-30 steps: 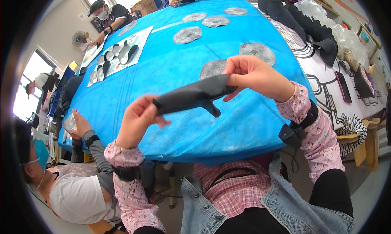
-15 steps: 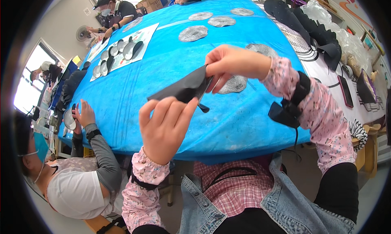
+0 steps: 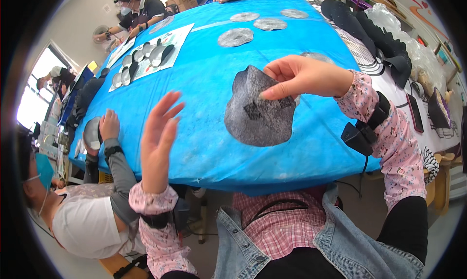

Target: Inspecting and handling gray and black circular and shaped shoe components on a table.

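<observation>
Left hand (image 3: 162,130) is no longer touching the floppy grey piece (image 3: 258,123), just hanging open at 9 o'clock; right hand (image 3: 309,78) is pinching it mid-clock above the blue tabletop (image 3: 204,77). Four discs (image 3: 235,37) are lying around 12, another's half-hiding behind that hand.

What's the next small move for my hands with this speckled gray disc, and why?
I'd probably bring your left hand to the free left edge of the speckled gray disc: only your right hand pinches it, near the upper right, its rim looks wavy rather than flat, and your left hand is open and empty.
</observation>
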The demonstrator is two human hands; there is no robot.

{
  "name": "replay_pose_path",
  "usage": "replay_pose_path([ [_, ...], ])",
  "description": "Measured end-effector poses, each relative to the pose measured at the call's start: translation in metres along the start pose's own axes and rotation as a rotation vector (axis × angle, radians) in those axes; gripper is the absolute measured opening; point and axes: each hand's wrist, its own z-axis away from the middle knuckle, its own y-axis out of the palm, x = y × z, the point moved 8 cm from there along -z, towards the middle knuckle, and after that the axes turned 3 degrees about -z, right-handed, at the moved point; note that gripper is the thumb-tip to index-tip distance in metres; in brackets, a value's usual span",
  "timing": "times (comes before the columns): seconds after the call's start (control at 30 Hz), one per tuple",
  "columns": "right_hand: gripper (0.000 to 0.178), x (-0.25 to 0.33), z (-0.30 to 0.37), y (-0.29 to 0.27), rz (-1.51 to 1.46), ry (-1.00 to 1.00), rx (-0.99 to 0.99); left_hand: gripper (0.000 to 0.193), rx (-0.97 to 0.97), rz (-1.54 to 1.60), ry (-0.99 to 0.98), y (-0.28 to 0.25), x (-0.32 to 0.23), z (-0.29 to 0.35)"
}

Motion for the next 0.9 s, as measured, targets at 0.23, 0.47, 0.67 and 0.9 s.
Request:
replay_pose_path([
  [0.23, 0.016, 0.014, 0.002, 0.027, 0.093, 0.059, 0.184, 0.03, 0.278, 0.276, -0.172, 0.055, 0.019, -0.027],
  [0.47, 0.032, 0.012, 0.027, 0.017, -0.273, -0.101, 0.011, 0.015, 0.049, 0.687, -0.285, 0.058, 0.03, -0.022],
  [0.67, 0.028, -0.014, 0.034, 0.027, -0.515, -0.116, -0.287, 0.028, -0.037, 0.816, -0.321, 0.055, 0.04, -0.009],
  [0.9, 0.021, -0.009, 0.044, 0.05, -0.53, -0.218, -0.388, 0.028, 0.008, 0.97, -0.401, 0.059, 0.041, 0.006],
])
